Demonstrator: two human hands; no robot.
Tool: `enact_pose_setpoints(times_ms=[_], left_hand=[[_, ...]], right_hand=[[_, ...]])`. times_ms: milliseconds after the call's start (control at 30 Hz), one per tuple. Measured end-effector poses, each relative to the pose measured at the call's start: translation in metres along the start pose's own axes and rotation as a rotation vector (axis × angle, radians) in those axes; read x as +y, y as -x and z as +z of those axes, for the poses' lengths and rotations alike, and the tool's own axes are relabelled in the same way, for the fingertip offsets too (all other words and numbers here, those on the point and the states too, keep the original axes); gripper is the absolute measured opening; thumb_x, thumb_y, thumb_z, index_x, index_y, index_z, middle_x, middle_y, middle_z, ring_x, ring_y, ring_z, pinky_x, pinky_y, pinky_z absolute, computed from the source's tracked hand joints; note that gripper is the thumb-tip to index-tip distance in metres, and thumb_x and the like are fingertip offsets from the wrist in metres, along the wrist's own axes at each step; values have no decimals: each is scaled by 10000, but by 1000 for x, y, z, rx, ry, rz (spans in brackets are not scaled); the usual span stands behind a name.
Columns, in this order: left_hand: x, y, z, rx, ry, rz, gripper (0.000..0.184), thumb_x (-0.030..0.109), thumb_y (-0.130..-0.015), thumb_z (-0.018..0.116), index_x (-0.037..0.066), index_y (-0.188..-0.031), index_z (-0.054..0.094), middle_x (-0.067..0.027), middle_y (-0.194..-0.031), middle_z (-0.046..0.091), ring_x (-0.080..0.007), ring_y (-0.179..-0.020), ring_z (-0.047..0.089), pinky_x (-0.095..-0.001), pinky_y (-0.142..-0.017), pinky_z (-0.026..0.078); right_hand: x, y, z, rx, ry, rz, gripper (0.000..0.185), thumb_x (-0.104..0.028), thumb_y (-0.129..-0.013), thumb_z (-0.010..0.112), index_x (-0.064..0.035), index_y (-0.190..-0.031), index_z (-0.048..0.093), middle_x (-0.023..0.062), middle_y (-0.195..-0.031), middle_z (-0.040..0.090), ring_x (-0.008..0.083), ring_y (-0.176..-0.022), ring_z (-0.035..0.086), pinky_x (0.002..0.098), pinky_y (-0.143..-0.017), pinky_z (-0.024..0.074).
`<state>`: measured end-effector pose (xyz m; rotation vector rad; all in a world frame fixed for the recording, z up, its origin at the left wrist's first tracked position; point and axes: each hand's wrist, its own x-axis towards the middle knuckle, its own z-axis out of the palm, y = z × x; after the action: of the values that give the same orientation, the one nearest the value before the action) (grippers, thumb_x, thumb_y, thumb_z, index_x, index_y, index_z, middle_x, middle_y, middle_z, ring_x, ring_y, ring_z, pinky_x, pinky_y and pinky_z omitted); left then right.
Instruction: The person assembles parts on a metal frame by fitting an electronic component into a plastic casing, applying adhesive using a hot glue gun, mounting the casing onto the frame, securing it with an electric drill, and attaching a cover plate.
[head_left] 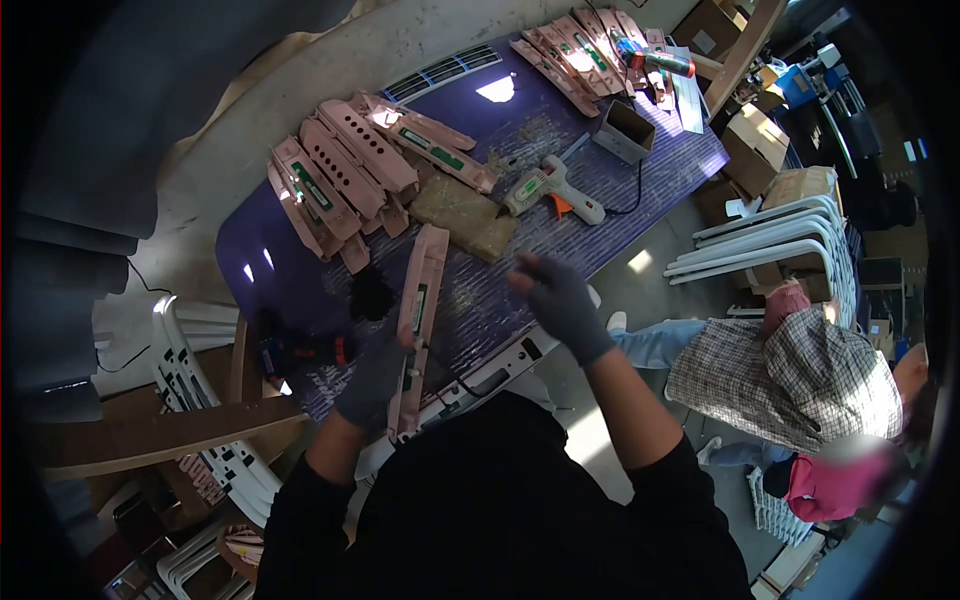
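Note:
My left hand [372,385], in a dark grey glove, is closed on a long pink plastic strip [424,265] with a green board set in it. The strip stands slantwise over the near edge of the table, close to my body. My right hand [562,305], gloved with bare fingertips, hovers over the near table edge to the right. Its fingers are a little bent and apart, with nothing visible in them. Ahead of it lies a white hot glue gun [553,190] with an orange trigger. A tan block [463,216] sits left of the glue gun.
Pink plastic parts [345,160] are stacked on the purple table [480,300], with more [570,60] at the far end. A metal box [625,132], a red-blue power tool [655,60] and a dark drill [305,352] lie there. White curved frames [770,235] and two people [780,370] are right.

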<state>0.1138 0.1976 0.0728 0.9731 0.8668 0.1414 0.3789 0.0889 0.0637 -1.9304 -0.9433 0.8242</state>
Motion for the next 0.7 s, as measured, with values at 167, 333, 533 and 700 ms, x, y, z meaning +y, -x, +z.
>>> enact_pose_setpoints(times_ms=[167, 333, 533, 700], left_hand=[[-16, -7, -10, 46, 48, -87, 381, 416, -981, 522, 70, -1137, 559, 5, -921, 571, -71, -754, 569, -233, -634, 498], [-2, 6, 8, 192, 23, -84, 410, 441, -968, 541, 82, -1164, 561, -2, -969, 584, -80, -791, 583, -238, -628, 509], [-28, 0, -17, 140, 47, -95, 462, 377, -983, 546, 62, -1320, 532, 17, -1018, 600, -62, -845, 547, -234, -714, 478], [-45, -8, -23, 156, -63, 84, 440, 448, -968, 544, 59, -1173, 564, 7, -808, 604, -76, -664, 586, -234, -579, 504]], right_hand=[[93, -121, -61, 226, 786, 65, 776, -513, -710, 751, -42, -1291, 544, 218, -1198, 614, 372, -1067, 622, 442, -899, 494], [115, -177, -72, -97, 834, 203, 969, -562, -605, 791, -12, -1341, 483, 221, -1232, 587, 384, -1072, 614, 445, -908, 490], [46, -184, -96, -246, 1006, 112, 704, -500, -605, 805, -25, -1096, 634, 227, -1163, 605, 417, -966, 644, 463, -814, 531], [-49, -155, -101, 40, 1309, -215, 594, -480, -610, 801, -44, -1001, 695, 200, -965, 678, 322, -910, 681, 433, -710, 552]])
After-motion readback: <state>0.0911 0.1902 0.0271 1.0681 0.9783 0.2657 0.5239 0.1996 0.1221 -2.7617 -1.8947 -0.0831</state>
